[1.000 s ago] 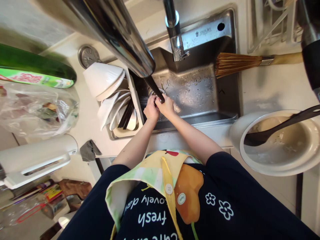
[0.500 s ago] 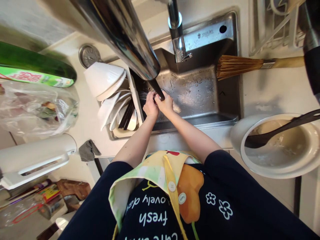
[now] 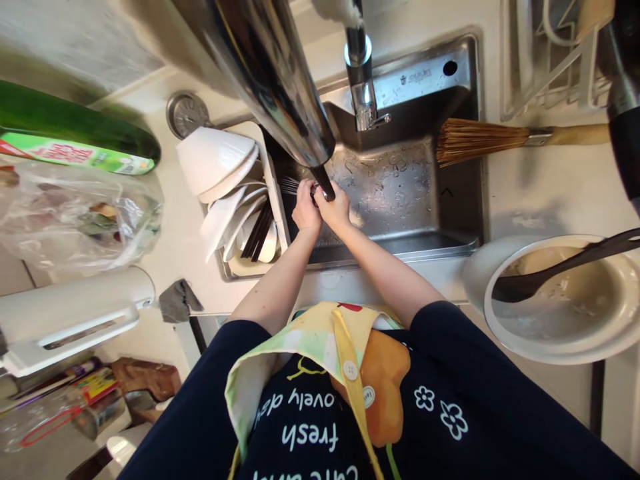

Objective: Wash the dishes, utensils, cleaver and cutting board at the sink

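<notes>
Black rod [image 3: 323, 181] slants down over the sink, its lower end overlapping the R hand [image 3: 334, 205]; can't tell if it's gripped or just passes in front. Upper end meets a big shiny metal tube [image 3: 280, 73], blurred & v. close to cam. L hand [image 3: 306, 208] right next to the R, fingers of both curled in, small dark bit btwn them; can't make out what it is or how firmly either hand closes on it. Thin bright lines [image 3: 289, 185] stick out left of the L hand: wires or water, unclear.

Both hands sit over the L part of the steel sink [image 3: 400, 193], wet w/ drops to their R. Tap [image 3: 367, 107] beyond the hands, a bit R. Just L of the hands: white tray [image 3: 275, 200] w/ white bowls [image 3: 217, 157] & dark chopsticks [image 3: 258, 233].

Well R of the hands: twig brush [image 3: 480, 139], bristle end over the sink's R edge; nearer the body, white pot [image 3: 477, 273] w/ black spatula [image 3: 523, 288] resting in it, some liquid inside. Far L: green bottle [image 3: 70, 123] on its side in view, clear plastic bag [image 3: 90, 220] next to it.
</notes>
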`<state>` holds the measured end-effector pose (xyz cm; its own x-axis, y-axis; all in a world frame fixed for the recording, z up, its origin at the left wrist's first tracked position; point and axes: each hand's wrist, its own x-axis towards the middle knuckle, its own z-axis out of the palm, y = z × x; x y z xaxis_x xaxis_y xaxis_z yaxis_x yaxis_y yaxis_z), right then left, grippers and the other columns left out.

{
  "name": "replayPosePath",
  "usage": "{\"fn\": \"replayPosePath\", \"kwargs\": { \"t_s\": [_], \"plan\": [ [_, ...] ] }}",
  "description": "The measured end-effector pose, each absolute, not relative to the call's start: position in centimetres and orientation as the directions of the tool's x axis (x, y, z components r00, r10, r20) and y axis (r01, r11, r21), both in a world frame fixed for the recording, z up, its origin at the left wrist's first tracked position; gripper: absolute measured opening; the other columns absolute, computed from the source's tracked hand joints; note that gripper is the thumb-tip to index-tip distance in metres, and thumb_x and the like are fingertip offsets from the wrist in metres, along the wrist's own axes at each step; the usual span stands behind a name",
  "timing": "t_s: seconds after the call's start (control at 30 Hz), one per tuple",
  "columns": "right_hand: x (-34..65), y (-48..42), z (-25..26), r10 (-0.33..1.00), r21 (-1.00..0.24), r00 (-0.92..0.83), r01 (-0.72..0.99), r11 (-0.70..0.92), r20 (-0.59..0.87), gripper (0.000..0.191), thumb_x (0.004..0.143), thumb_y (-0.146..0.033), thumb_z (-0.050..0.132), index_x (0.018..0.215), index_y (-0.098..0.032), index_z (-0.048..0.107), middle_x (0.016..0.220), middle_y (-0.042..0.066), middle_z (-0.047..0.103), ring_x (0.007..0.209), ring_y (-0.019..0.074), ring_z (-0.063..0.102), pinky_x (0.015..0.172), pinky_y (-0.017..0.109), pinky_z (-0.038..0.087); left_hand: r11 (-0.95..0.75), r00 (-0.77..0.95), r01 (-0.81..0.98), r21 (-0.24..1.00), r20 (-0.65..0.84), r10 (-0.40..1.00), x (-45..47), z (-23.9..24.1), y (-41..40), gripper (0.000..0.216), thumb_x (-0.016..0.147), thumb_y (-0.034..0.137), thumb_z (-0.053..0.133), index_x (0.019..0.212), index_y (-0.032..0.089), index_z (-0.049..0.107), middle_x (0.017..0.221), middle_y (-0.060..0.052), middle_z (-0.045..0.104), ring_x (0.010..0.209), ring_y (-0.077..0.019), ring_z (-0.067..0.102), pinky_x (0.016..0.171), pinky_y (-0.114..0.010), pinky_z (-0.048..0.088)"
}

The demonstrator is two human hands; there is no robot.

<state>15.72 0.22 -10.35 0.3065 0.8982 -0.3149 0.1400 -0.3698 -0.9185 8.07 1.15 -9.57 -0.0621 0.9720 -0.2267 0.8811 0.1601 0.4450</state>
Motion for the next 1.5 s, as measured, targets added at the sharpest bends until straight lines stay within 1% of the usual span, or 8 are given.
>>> {"fn": "replayPosePath", "kwargs": {
  "t_s": [0.2,0.4,0.53,0.77,1.03,1.23,1.37,1.5],
  "plan": [
    [15.7,0.3,-10.4,0.897,-0.922,0.325,0.141,-0.36,-0.3,0.02,0.088,-0.033,0.05,0.09,-0.017,0.062,0.085,0.003,0.068,0.082,0.0147,0.062,0.08,0.026,0.045,0.145,-0.035,0.838,0.526,-0.214,0.976,7.7,-10.6,1.8,0.035,0.093,0.03,0.043,0.126,0.026,0.053,0.145,-0.003,0.045,0.129,-0.0208,0.047,0.107,-0.035,0.04],
    [16.2,0.4,-11.2,0.872,-0.917,0.391,0.142,-0.372,-0.293,0.016,0.087,-0.03,0.052,0.089,-0.017,0.061,0.083,0.002,0.069,0.079,0.0147,0.063,0.076,0.025,0.046,0.096,0.028,0.776,0.624,-0.186,0.982,8.2,-11.5,2.4,0.033,0.092,0.032,0.046,0.123,0.026,0.055,0.147,-0.002,0.043,0.134,-0.0201,0.043,0.111,-0.036,0.036],
    [16.6,0.4,-11.5,0.866,-0.919,0.423,0.162,-0.36,-0.266,0.015,0.086,-0.03,0.052,0.089,-0.018,0.062,0.087,0.004,0.07,0.082,0.0157,0.063,0.079,0.027,0.047,0.096,0.049,0.748,0.657,-0.2,0.979,8.8,-11.8,2.7,0.034,0.092,0.032,0.046,0.123,0.025,0.056,0.147,-0.004,0.043,0.133,-0.02,0.043,0.112,-0.034,0.035],
    [17.3,0.2,-11.9,0.831,-0.903,0.494,0.183,-0.389,-0.258,0.015,0.085,-0.03,0.052,0.087,-0.019,0.062,0.083,0.003,0.069,0.081,0.0171,0.064,0.082,0.031,0.048,0.058,0.136,0.721,0.69,-0.224,0.965,9.6,-12.6,3.0,0.036,0.093,0.031,0.044,0.127,0.025,0.054,0.149,-0.004,0.042,0.135,-0.0198,0.042,0.113,-0.034,0.032],
    [20.1,-1.1,-11.9,0.859,-0.88,0.505,0.366,-0.301,-0.084,0.014,0.087,-0.027,0.047,0.09,-0.018,0.057,0.089,0.006,0.068,0.087,0.0172,0.063,0.082,0.03,0.047,-0.061,0.28,0.772,0.632,-0.253,0.926,12.3,-11.7,3.0,0.039,0.093,0.027,0.042,0.131,0.026,0.053,0.15,-0.001,0.041,0.138,-0.021,0.038,0.116,-0.037,0.028],
    [22.8,-1.9,-10.1,0.882,-0.764,0.469,0.554,-0.33,-0.041,0.017,0.09,-0.025,0.041,0.094,-0.017,0.056,0.094,0.008,0.064,0.095,0.019,0.059,0.086,0.032,0.046,-0.189,0.412,0.719,0.669,-0.191,0.891,15.0,-11.9,3.4,0.042,0.092,0.02,0.041,0.132,0.019,0.052,0.144,-0.009,0.048,0.135,-0.0212,0.042,0.115,-0.036,0.028],
    [24.1,-2.3,-8.9,0.877,-0.706,0.48,0.616,-0.349,-0.016,0.02,0.092,-0.025,0.039,0.099,-0.018,0.056,0.097,0.008,0.061,0.096,0.0187,0.058,0.086,0.032,0.046,-0.172,0.442,0.658,0.733,-0.19,0.877,16.9,-12.2,3.6,0.04,0.091,0.021,0.042,0.128,0.018,0.055,0.14,-0.01,0.052,0.128,-0.022,0.048,0.112,-0.036,0.032],
    [25.4,-2.7,-7.9,0.861,-0.656,0.508,0.649,-0.385,-0.002,0.025,0.096,-0.026,0.034,0.105,-0.017,0.056,0.099,0.008,0.057,0.098,0.0184,0.058,0.084,0.031,0.047,-0.141,0.492,0.529,0.837,-0.168,0.854,19.0,-11.9,3.7,0.04,0.089,0.019,0.042,0.127,0.019,0.055,0.141,-0.007,0.051,0.133,-0.0197,0.044,0.115,-0.032,0.029]
  ]
}}
